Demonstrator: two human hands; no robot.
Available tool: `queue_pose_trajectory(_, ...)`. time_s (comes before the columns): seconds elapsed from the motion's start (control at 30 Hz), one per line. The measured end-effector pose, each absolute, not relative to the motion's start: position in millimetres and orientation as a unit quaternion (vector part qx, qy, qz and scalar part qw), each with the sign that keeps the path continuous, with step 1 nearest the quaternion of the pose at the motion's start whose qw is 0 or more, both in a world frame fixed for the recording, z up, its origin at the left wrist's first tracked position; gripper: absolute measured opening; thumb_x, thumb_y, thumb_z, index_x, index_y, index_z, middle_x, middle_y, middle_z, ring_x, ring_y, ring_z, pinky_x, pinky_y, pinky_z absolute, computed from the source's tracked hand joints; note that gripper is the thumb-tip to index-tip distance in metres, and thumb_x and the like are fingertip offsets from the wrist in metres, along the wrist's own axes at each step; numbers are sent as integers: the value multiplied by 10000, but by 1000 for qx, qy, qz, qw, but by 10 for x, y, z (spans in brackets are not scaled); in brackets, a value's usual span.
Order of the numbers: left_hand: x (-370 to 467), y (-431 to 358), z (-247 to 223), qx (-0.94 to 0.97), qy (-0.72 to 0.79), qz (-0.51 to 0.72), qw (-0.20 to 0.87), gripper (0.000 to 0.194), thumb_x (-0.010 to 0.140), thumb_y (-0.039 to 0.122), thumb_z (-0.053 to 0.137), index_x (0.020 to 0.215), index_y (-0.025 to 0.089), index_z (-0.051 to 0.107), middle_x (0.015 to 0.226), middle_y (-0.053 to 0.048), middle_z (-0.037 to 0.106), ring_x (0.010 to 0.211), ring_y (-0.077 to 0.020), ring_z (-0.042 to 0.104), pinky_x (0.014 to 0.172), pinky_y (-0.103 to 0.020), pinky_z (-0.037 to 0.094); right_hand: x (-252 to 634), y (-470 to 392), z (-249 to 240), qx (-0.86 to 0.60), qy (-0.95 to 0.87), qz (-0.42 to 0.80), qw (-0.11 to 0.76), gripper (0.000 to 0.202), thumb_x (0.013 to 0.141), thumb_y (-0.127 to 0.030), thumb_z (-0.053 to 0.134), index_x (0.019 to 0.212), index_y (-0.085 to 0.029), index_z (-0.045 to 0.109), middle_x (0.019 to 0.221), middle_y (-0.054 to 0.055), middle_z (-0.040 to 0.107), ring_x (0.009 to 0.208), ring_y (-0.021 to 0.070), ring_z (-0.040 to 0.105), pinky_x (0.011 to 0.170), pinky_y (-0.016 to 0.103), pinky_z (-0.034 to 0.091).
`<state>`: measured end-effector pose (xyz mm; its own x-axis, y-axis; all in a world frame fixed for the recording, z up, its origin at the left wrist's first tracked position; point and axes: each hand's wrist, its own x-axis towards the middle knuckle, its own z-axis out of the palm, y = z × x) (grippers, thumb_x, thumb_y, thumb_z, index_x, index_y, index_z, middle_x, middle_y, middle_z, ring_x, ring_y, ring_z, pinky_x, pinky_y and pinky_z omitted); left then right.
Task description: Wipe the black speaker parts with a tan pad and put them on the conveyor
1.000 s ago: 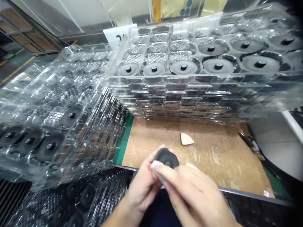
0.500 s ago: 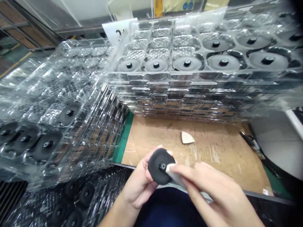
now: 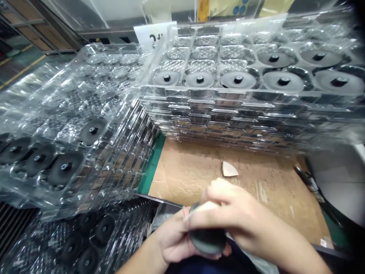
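Note:
A round black part (image 3: 209, 240) is held low in front of me, tilted, by my left hand (image 3: 175, 238), whose fingers wrap round its far side and underside. Over the top of the part, my right hand (image 3: 230, 209) pinches a whitish pad (image 3: 207, 207) against its upper edge. Parts of the black disc are covered by my right fingers. Beyond the hands, a cream wedge-shaped piece (image 3: 229, 169) lies on the brown cardboard (image 3: 176, 167).
Stacked clear trays with grey discs (image 3: 199, 80) stand behind the cardboard. Another tray stack (image 3: 85, 95) rises at the left, and a lower tray with black discs (image 3: 104, 228) sits bottom left. A black pen-like tool (image 3: 306, 179) lies at the right.
The black part has moved lower and tilted, its face turned away from view. My right hand has moved left and over it with the whitish pad. The whole view has shifted slightly.

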<state>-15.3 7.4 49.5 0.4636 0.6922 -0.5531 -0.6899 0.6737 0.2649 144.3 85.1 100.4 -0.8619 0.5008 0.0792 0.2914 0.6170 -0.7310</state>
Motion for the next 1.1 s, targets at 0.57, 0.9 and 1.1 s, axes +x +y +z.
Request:
queue_pose_trajectory(0.57,-369,89,305,-23,173,415,893,560,628,483,680,1096,189,590,1060,-73,639,948,-262,622,801,-335,485,1358,592,-226,-552,-728,338,225,336,894,-286,386,1196,-204,509,1151,107,481,1021,205,518,853,374,451)
queue_pose_trajectory(0.9,-364,146,323,166,242,512,807,539,799,546,434,1287,334,350,1132,-57,587,865,-219,656,702,-291,511,1417,506,-74,-505,-719,384,283,217,871,-242,451,1026,-249,602,1021,25,609,963,141,576,825,231,457)
queue_pose_trajectory(1.1,-432,170,331,615,476,465,423,1051,652,192,714,1376,301,-40,1219,-84,466,1143,-227,466,1005,-390,344,1459,444,159,-500,-683,401,350,176,851,-189,501,985,-263,588,962,8,603,891,107,582,747,167,476)
